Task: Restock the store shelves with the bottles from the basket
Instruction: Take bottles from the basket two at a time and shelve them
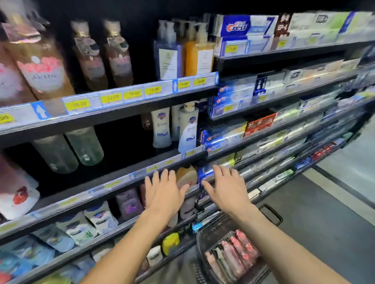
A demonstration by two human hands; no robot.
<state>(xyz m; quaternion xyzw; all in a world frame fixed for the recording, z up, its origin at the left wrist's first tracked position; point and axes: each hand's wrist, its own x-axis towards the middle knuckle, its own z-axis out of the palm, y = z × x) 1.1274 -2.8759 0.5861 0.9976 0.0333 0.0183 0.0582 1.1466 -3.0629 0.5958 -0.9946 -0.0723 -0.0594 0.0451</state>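
Black shelves [119, 116] flank grey floor [329, 223]; left hand [165, 194], right hand [228, 191] hover, fingers [218, 173] spread.

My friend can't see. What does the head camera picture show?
An empty left hand and right hand reach, fingers spread, toward store shelves of soap bottles and toothpaste boxes. Below them sits a basket holding pink bottles.

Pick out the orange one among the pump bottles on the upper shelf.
The orange pump bottle at the row's right end, beside the Crest toothpaste boxes. The blue pump bottle stands to its left.
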